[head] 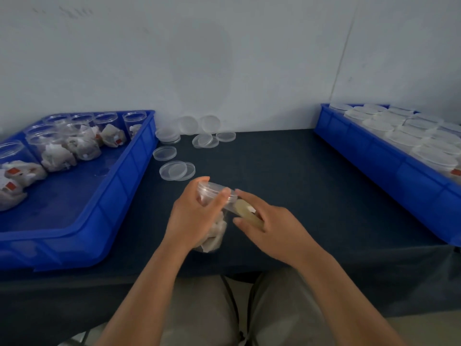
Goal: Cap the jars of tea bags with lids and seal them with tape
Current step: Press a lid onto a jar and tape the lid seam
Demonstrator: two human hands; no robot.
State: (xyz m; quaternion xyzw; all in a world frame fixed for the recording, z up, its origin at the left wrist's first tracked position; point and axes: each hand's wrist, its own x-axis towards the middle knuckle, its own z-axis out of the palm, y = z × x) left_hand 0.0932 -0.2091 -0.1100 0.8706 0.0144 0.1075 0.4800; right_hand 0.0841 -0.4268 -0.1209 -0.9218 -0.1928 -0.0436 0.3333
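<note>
The left hand [197, 218] is gripping the capped jar [213, 233] over the desk [311, 196], fingers curled round its neck, its axis tilting away and rightward. Just right, the right hand [272, 228] is pinching the tape [244, 212] beside the lid [212, 188].

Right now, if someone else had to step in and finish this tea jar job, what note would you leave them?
Left hand grips a capped jar, tilted.
Right hand holds the tape roll at its side, just below the lid.
Done: capped jars stand in the right tray.
To do: tape this one; open jars wait in the left tray, loose lids lie beside it.
</note>
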